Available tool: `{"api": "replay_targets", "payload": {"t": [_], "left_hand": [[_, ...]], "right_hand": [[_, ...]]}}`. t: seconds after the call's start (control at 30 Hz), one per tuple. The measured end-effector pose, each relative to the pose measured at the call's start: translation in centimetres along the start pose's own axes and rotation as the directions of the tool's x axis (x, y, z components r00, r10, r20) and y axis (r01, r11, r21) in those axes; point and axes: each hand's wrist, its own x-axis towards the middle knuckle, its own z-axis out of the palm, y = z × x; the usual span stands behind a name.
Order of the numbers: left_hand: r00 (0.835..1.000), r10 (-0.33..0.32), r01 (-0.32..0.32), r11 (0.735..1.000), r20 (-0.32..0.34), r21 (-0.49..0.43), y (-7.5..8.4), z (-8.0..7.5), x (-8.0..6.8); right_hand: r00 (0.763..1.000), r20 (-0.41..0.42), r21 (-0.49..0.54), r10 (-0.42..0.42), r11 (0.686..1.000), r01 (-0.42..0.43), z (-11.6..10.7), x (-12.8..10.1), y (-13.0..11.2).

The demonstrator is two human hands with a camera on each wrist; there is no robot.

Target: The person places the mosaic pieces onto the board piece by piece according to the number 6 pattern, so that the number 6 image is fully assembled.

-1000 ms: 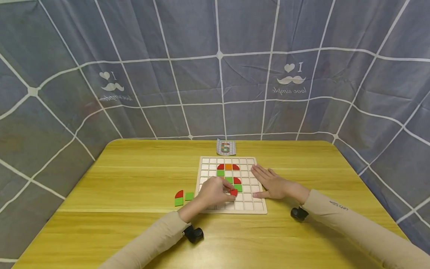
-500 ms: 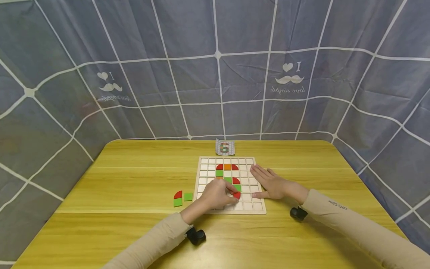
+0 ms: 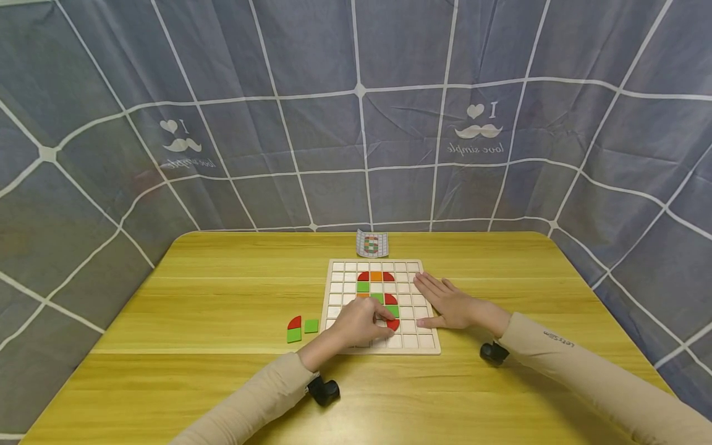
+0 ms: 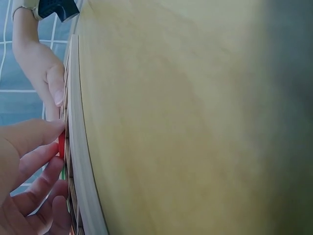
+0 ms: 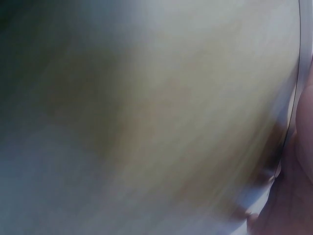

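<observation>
My left hand (image 3: 361, 322) pinches a red quarter-circle tile (image 3: 393, 324) between thumb and fingers, low over the gridded wooden board (image 3: 428, 342). In the left wrist view the red tile (image 4: 61, 145) stands edge-on at the board's surface, between thumb and fingertips. Just beyond it on the board lie a green square tile (image 3: 392, 311) and another red quarter-circle tile (image 3: 391, 299). Farther back, red, orange and green tiles form an arch. My right hand (image 3: 449, 306) rests flat with spread fingers on the board's right edge. The left hand covers part of the board's lower left.
Left of the board, on the wooden table (image 3: 211, 309), lie a red quarter-circle tile (image 3: 295, 322) and two green square tiles, one of them the loose green tile (image 3: 311, 326). A small pattern card (image 3: 372, 244) stands behind the board. A grey checked curtain (image 3: 278, 154) surrounds the table.
My left hand has moved slightly right and toward me, bringing the red tile down into the cell below the green one. The right hand has stayed on the board's edge.
</observation>
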Motion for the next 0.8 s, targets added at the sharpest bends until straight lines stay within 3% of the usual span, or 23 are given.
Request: {"api": "replay_targets", "payload": {"t": [0.8], "left_hand": [[1.0, 0.027, -0.027, 1.0, -0.006, -0.008, -0.34, 0.03, 0.0]], "right_hand": [[0.999, 0.029, -0.002, 0.031, 1.0, -0.031, -0.07, 0.01, -0.09]]}}
